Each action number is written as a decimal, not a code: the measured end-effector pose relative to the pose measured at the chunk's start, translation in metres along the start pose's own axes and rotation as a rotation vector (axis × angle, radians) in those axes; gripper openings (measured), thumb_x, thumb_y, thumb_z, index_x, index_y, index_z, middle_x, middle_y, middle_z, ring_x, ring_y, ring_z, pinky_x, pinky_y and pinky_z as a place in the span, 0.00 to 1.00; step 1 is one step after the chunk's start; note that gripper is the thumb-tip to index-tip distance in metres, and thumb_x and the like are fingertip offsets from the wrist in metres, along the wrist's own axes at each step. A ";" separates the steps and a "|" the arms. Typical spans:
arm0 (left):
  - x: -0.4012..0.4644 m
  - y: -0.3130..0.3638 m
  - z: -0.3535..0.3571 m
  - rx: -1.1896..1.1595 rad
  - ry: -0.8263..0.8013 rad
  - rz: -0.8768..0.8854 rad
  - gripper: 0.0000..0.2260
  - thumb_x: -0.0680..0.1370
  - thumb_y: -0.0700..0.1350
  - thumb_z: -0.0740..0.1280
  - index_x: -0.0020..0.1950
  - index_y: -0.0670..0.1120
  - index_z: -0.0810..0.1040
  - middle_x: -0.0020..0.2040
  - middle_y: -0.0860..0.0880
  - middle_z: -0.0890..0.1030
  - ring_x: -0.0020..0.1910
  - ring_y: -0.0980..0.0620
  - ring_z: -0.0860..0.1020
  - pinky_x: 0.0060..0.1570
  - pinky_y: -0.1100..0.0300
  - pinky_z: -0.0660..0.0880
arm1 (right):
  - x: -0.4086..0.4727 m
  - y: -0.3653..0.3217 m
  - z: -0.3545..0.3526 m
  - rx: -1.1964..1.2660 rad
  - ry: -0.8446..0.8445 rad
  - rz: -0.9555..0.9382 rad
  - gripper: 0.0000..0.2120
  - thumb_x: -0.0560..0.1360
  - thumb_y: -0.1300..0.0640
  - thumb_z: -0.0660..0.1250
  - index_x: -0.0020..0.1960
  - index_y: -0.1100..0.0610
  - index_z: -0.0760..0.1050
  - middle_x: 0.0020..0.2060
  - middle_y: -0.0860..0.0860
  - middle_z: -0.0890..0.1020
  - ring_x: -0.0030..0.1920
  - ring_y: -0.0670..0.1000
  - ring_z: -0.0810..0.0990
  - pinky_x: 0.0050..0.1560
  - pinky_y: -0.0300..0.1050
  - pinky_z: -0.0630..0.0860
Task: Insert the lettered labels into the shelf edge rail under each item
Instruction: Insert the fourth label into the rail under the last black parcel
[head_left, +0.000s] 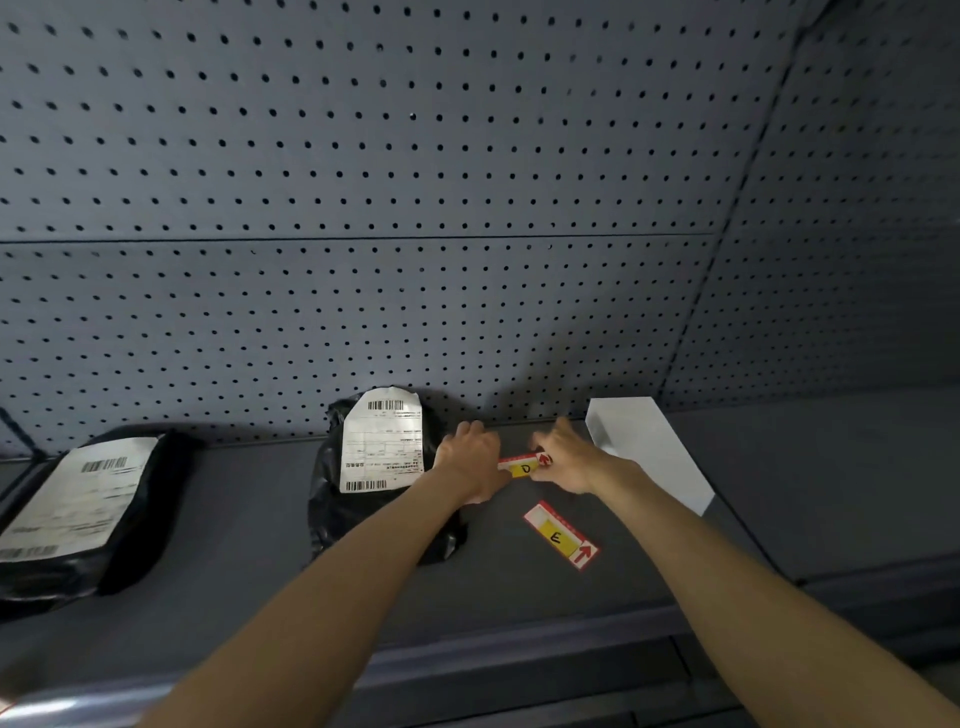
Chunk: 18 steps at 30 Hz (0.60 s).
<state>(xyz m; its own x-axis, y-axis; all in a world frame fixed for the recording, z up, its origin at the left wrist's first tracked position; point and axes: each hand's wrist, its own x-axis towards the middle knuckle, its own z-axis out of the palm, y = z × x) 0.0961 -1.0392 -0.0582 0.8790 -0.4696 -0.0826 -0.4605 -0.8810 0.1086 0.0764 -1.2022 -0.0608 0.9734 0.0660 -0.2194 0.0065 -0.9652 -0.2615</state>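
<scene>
A red, white and yellow label marked D (525, 465) is held between my two hands above the grey shelf (260, 519). My left hand (470, 457) pinches its left end and my right hand (569, 460) pinches its right end, by the red arrow. A second label marked E (561, 535) lies flat on the shelf just in front of my hands. The shelf edge rail (519, 660) runs along the front, below my forearms.
A black parcel with a white shipping slip (382, 452) sits left of my hands, partly under my left forearm. Another black parcel (78, 509) lies at far left. A white box (649, 447) stands to the right. Pegboard (415, 208) backs the shelf.
</scene>
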 end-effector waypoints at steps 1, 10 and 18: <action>0.001 0.001 0.001 -0.008 -0.017 -0.016 0.23 0.76 0.55 0.67 0.65 0.43 0.71 0.64 0.42 0.70 0.65 0.44 0.67 0.63 0.48 0.70 | 0.001 0.002 0.000 0.007 -0.009 -0.003 0.21 0.76 0.54 0.68 0.66 0.58 0.69 0.66 0.60 0.62 0.55 0.62 0.77 0.59 0.57 0.74; -0.003 0.007 -0.001 -0.281 0.010 -0.054 0.10 0.76 0.45 0.68 0.55 0.47 0.73 0.55 0.45 0.80 0.56 0.44 0.77 0.56 0.50 0.74 | -0.015 0.008 -0.001 0.128 0.129 -0.067 0.10 0.74 0.60 0.69 0.49 0.56 0.67 0.47 0.54 0.74 0.46 0.55 0.76 0.38 0.43 0.70; -0.056 -0.005 -0.026 -0.424 0.157 0.002 0.06 0.77 0.46 0.67 0.52 0.47 0.81 0.52 0.45 0.83 0.51 0.45 0.79 0.52 0.49 0.78 | -0.065 -0.016 -0.009 0.265 0.304 -0.200 0.05 0.77 0.60 0.66 0.46 0.61 0.78 0.41 0.51 0.75 0.41 0.50 0.75 0.39 0.41 0.71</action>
<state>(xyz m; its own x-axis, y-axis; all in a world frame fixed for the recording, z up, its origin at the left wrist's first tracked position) 0.0528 -1.0070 -0.0285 0.9014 -0.4279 0.0660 -0.3995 -0.7633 0.5076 0.0151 -1.1933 -0.0339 0.9823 0.1286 0.1360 0.1808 -0.8404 -0.5110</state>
